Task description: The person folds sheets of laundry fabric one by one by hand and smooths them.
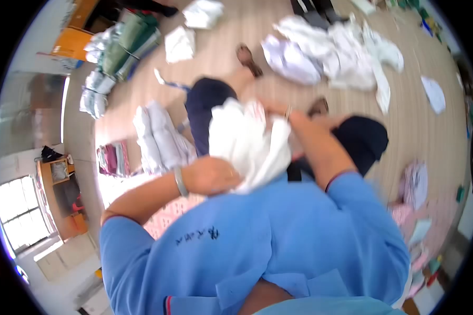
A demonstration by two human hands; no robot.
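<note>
A bunched white cloth (247, 144), probably a garment, lies in my lap between my knees. My left hand (213, 176), with a bracelet at the wrist, grips its near left edge, the fingertips partly tucked into the folds. On the far side, my right hand (273, 108) holds the upper edge of the same cloth, close to a patch with reddish marks. Some of its fingers are blurred or hidden by the fabric.
A heap of white garments (341, 50) lies on the floor ahead to the right. Folded grey-white bundles (160, 136) and maroon-and-grey folded cloths (113, 159) are on the left. Tied green and grey bundles (126, 47) stand farther off. White pieces (180, 44) lie ahead.
</note>
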